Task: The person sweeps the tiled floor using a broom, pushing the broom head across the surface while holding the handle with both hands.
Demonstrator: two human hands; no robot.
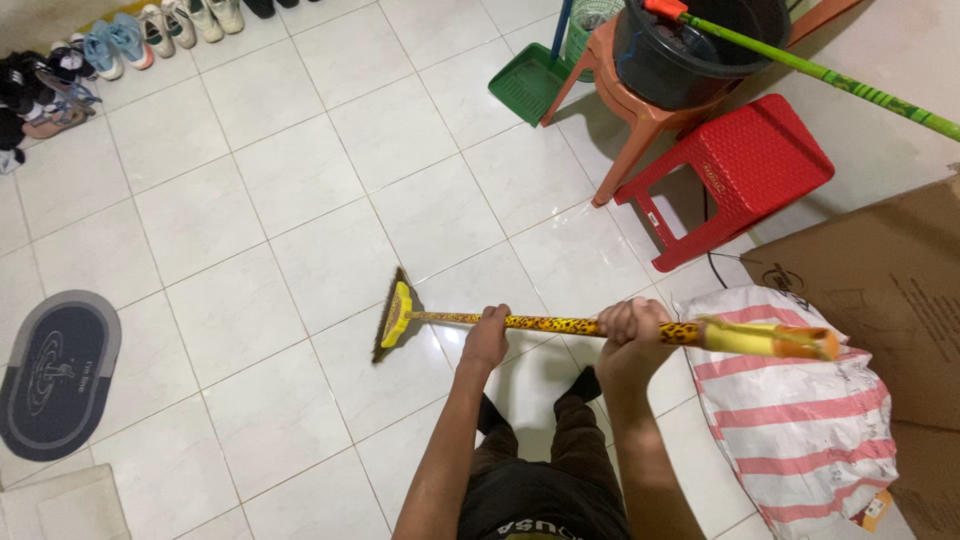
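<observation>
Both hands closed around one broom handle (560,325), left hand (487,335) nearer the bristles (392,318) resting on white floor tiles (300,200) ahead, right hand (632,335) near the yellow end; no swept pile visible, dustpan (527,85) far ahead.

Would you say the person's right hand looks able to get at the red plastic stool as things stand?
Probably not without stepping closer: the right hand grips the broom handle, and the red stool stands well beyond it. Only bare tile floor lies between them.
</observation>
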